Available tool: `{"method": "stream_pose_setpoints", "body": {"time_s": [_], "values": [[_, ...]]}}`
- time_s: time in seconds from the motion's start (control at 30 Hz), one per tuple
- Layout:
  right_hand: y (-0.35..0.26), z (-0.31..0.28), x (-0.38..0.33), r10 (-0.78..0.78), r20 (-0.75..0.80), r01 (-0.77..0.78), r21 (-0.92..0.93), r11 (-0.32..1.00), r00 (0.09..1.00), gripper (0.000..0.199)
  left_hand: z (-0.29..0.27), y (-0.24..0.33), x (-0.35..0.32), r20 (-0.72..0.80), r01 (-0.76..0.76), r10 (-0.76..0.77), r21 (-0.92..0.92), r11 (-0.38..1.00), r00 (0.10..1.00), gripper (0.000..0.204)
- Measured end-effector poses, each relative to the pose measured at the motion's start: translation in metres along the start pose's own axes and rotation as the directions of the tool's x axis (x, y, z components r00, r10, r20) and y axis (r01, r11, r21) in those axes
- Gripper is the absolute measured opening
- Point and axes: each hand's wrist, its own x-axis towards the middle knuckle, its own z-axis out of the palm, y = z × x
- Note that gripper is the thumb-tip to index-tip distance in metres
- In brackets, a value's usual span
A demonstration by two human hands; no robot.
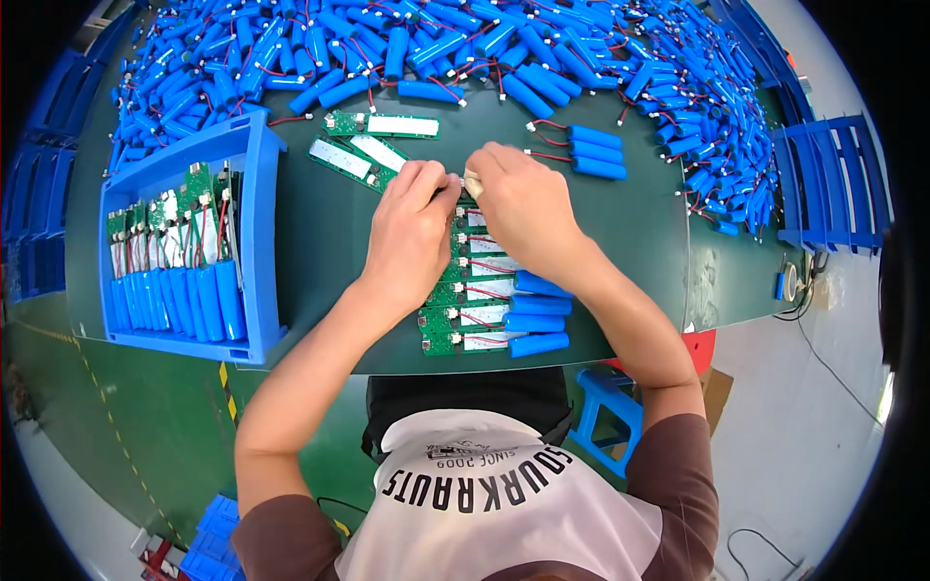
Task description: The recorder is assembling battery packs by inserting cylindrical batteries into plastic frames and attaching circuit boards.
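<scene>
My left hand (411, 232) and my right hand (528, 205) meet fingertip to fingertip at the far end of a column of green circuit boards (441, 318). Both are closed in a pinch. The left fingers hold the edge of a circuit board mostly hidden under them. Between the fingertips a small white plug (463, 182) shows, pinched by the right hand, which wears a pale finger cover. Nearer boards are joined by red and black wires to blue cylindrical batteries (539, 323), lying at their right ends. Beyond my left hand lie loose boards (402, 126) with white strips.
Left stands a blue bin (269, 232) of upright boards with batteries. Three wired batteries (596, 153) lie right of my hands. A large heap of batteries (407, 48) covers the far table (329, 252) and its right side. Blue racks (828, 184) flank it; a blue stool (610, 416) stands below.
</scene>
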Motion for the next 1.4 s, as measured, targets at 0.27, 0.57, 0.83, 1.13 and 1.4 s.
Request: {"method": "stream_pose_setpoints", "body": {"time_s": [0.27, 0.57, 0.83, 1.13, 1.4], "values": [[0.061, -0.06, -0.013, 0.346, -0.238, -0.237, 0.391, 0.889, 0.907, 0.017, -0.03, -0.031, 0.028, -0.158, 0.048, -0.002, 0.29, 0.956, 0.987, 0.028], [0.068, -0.028, -0.015, -0.048, -0.139, -0.003, -0.344, 0.939, 0.989, 0.012, -0.023, -0.044, 0.05, -0.155, -0.003, 0.079, 0.442, 0.897, 0.985, 0.01], [0.068, -0.046, -0.015, 0.173, -0.224, -0.137, 0.165, 0.977, 0.959, 0.012, -0.001, -0.012, 0.059, 0.122, -0.209, 0.184, 0.24, 0.948, 0.975, 0.017], [0.045, -0.027, -0.011, -0.035, -0.275, 0.095, 0.208, 0.973, 0.961, 0.022, 0.018, 0.002, 0.065, 0.295, 0.506, -0.422, -0.629, 0.59, 0.857, 0.019], [0.047, -0.024, -0.01, 0.212, -0.055, -0.15, 0.535, 0.831, 0.976, 0.018, 0.012, 0.017, 0.051, -0.152, 0.072, -0.122, -0.296, 0.952, 0.981, 0.022]]}}
